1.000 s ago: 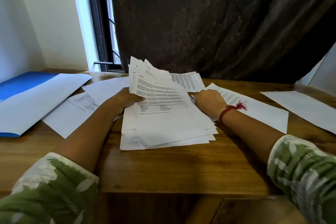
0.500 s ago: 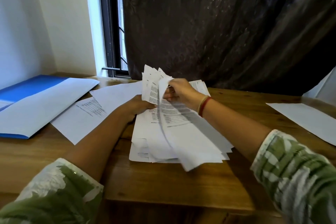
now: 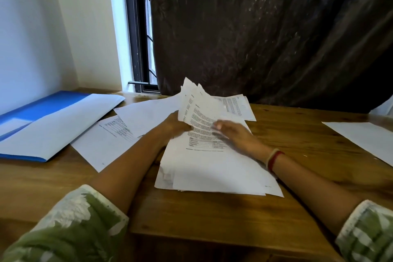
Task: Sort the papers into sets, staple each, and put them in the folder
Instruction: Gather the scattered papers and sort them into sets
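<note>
Papers [image 3: 212, 168] lie in a thick pile in the middle of the wooden table [image 3: 212, 219]. The far ends of the top sheets are lifted up and spread out like a fan. The left hand [image 3: 175, 126] grips those lifted sheets at their left edge, with its fingers curled around them. The right hand [image 3: 238, 137] is on top of the pile, over the printed page, just right of the left hand. It is blurry, but its fingers look stretched out flat, pointing left and holding nothing. A red band [image 3: 274, 158] goes around the right wrist. Both arms wear green and white sleeves [image 3: 70, 225].

The blue folder [image 3: 42, 103] lies flat at the far left of the table, well apart from the pile. A big white sheet [image 3: 63, 125] lies across it and covers most of it. Between the folder and the pile lie a few loose sheets [image 3: 106, 142], and one has a printed box on it. One more printed page [image 3: 238, 106] pokes out at the far side of the pile. A single white sheet [image 3: 361, 140] lies at the right side of the table, away from both hands. Behind the table hangs a dark curtain [image 3: 276, 38], with a window [image 3: 138, 38] to its left.
</note>
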Available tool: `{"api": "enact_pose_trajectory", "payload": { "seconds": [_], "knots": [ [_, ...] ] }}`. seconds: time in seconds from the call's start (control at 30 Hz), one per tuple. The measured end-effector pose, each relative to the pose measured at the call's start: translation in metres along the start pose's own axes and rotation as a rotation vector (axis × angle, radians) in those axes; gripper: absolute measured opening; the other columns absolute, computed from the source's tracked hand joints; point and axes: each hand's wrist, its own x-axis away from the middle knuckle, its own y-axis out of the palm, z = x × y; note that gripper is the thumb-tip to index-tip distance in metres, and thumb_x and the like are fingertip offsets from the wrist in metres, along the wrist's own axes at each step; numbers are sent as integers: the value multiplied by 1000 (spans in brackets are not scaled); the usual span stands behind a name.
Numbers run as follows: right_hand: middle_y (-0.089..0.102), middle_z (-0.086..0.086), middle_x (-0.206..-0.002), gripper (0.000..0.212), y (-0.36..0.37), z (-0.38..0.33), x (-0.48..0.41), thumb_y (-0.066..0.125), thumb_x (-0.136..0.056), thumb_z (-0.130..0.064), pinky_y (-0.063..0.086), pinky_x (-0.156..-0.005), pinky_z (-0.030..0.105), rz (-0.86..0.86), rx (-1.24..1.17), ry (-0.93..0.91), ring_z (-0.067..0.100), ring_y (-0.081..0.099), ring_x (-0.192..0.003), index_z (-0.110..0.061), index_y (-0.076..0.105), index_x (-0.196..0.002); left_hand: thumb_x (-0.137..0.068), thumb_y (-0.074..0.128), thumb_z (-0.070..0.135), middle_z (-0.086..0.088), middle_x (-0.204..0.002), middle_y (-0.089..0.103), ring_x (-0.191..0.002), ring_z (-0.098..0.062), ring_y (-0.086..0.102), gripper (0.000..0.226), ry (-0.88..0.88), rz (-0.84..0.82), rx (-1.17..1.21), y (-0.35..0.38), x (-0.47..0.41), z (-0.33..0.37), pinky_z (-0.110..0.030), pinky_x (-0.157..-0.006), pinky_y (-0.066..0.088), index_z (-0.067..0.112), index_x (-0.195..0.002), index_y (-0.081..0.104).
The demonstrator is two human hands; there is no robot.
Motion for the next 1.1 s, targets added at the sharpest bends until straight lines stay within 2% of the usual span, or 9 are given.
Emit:
{"api": "enact_pose_trajectory", "payload": {
  "seconds": [0.07,0.2,0.33,0.43,0.67,0.87,0.93,1.03,1.1],
  "knots": [
    [56,10,-128,22,-17,0,-2,55,-97,-17,49,-100,32,319,-251,-9,28,52,-124,-6,58,-115,-89,65,6,0,-111,58,-101,-21,59,32,41,10,15,-1,-3,-3,-33,-79,50,20,-114,50],
    [47,9,-140,57,-65,0,7,69,-88,-27,43,-105,42,764,-47,91,27,47,-128,-18,42,-137,-82,69,2,4,-98,68,-83,-8,71,35,124,-5,237,-10,-3,-7,-33,-76,59,15,-111,55],
    [67,11,-119,62,-90,-5,35,75,-75,-42,56,-82,45,327,-562,385,31,66,-103,-20,57,-130,-69,68,13,1,-106,71,-95,-18,70,50,160,-29,388,-3,-6,-4,-33,-74,59,14,-119,57],
    [70,13,-112,60,-102,-5,40,85,-64,-36,60,-70,43,91,-711,337,29,70,-93,-15,67,-117,-71,67,20,2,-103,72,-93,-18,70,43,163,-36,386,9,-5,2,-34,-76,57,19,-114,59],
    [62,17,-123,95,-131,20,49,97,-45,-34,59,-68,44,-44,-788,289,33,68,-98,-13,59,-130,-76,63,33,-9,-126,63,-110,-32,62,59,75,-62,308,37,1,24,-51,-98,48,16,-132,51],
    [65,19,-122,107,-126,26,47,99,-30,-10,59,-69,45,-90,-603,448,36,69,-97,-9,57,-129,-99,50,25,-3,-118,66,-98,-24,68,29,57,-127,243,49,-7,34,-35,-80,58,19,-128,52],
    [65,18,-122,110,-124,26,44,99,-28,-9,60,-70,43,-64,-556,422,34,69,-100,-8,56,-129,-99,43,46,-3,-119,67,-102,-25,67,36,105,-19,-1,39,-11,28,-45,-92,54,21,-122,57],
    [63,16,-126,112,-125,27,41,99,-29,-11,58,-82,45,-47,-512,389,34,64,-110,-9,54,-131,-92,40,62,-5,-141,50,-130,-28,45,54,94,379,-903,-5,-25,0,-55,-112,28,25,-130,51],
    [64,15,-126,112,-127,28,41,99,-27,-11,57,-83,45,-27,-525,388,34,64,-111,-10,55,-131,-86,46,68,-8,-154,31,-144,-30,22,70,-69,347,-1127,-28,-24,-22,-60,-113,9,23,-140,41]
  ]
}}
